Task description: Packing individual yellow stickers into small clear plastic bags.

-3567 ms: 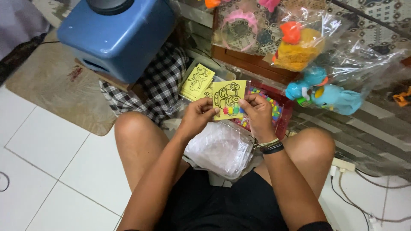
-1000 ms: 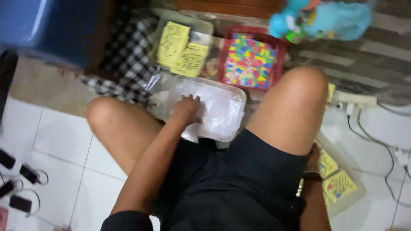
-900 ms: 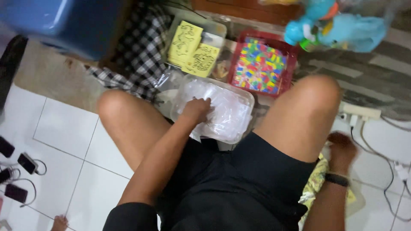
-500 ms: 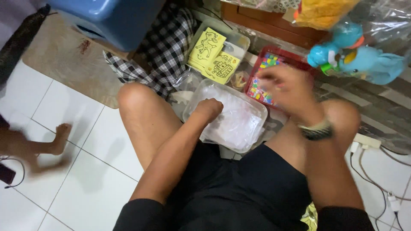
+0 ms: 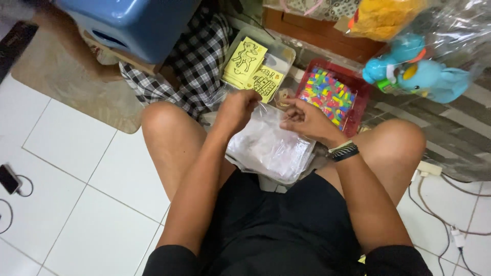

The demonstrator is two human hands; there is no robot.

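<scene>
I sit on a white tiled floor with a clear tub (image 5: 286, 171) of clear plastic bags (image 5: 266, 148) between my knees. My left hand (image 5: 236, 108) and my right hand (image 5: 306, 120) are both raised over the tub, fingers pinched on the top edge of one thin clear bag. A dark band is on my right wrist. Just beyond my hands lies a clear container with yellow picture cards (image 5: 251, 69), and to its right a red tray (image 5: 358, 89) full of small colourful pieces.
A blue plastic stool (image 5: 130, 23) stands at the upper left over a checked cloth (image 5: 197, 64). Blue toy figures in plastic wrap (image 5: 424, 76) lie at the upper right. Another person's leg (image 5: 76, 51) is by the stool. Cables and a phone (image 5: 9, 179) lie on the tiles.
My right hand came back from behind my right thigh to the front. Both hands have lifted from the tub and now pinch a clear bag. The other person's foot has moved toward the stool.
</scene>
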